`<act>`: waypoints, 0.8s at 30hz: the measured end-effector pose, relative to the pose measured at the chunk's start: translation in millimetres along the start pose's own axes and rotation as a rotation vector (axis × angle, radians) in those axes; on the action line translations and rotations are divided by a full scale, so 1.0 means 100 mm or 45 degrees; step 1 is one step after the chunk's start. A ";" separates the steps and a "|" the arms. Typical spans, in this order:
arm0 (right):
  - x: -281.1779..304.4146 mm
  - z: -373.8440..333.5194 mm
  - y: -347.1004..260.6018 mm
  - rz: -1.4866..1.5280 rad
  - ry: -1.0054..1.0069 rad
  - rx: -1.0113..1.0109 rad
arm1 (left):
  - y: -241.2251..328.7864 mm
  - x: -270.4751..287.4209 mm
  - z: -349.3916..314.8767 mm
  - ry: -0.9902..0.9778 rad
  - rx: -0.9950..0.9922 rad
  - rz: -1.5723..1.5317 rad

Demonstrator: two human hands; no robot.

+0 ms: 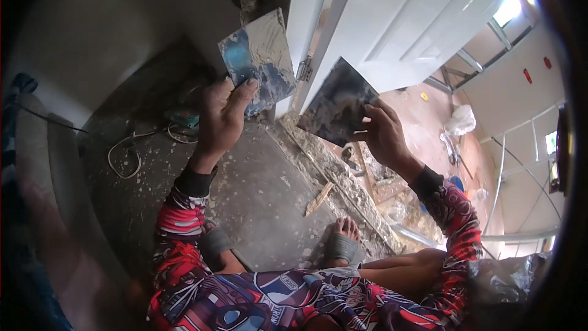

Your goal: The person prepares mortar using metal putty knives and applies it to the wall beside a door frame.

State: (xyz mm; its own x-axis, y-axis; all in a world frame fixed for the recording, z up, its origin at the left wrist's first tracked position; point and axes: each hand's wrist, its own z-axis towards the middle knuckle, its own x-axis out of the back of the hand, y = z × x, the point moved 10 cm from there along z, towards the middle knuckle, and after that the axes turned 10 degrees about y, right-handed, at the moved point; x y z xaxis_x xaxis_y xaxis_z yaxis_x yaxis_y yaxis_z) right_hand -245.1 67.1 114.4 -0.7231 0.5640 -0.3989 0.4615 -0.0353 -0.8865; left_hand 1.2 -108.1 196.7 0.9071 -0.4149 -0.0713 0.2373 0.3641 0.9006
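In my left hand point(220, 119) is a flat rectangular plate point(268, 46), blue in places and smeared with thick cream-grey putty. My left thumb and fingers grip its lower edge, and part of that edge lies under them. My right hand point(387, 132) pinches the right side of a thin, dark, square plate point(337, 103) with blotchy grey smears. Some of the right fingers are behind that plate. Both plates are held up in front of a white panelled door point(407, 24), a short distance apart from each other.
A hinge point(304, 68) shows on the door's edge. Below runs a rough, broken strip of floor point(327, 159) with a wood scrap point(320, 199). A pale cable point(136, 159) lies on the spattered grey floor at left. A white plastic bag point(460, 121) and debris lie beyond the door.
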 end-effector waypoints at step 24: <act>0.24 -0.19 0.18 -0.110 0.307 0.313 | -0.95 -0.44 -0.36 -0.288 -0.048 0.158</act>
State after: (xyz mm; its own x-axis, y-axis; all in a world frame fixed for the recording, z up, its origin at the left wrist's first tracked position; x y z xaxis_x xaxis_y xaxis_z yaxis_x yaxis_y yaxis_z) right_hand -244.5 95.1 93.7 -0.5985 0.7508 -0.2794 0.2455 -0.1601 -0.9561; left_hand -49.3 -94.8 98.6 0.8304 -0.5392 0.1404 0.1453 0.4529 0.8797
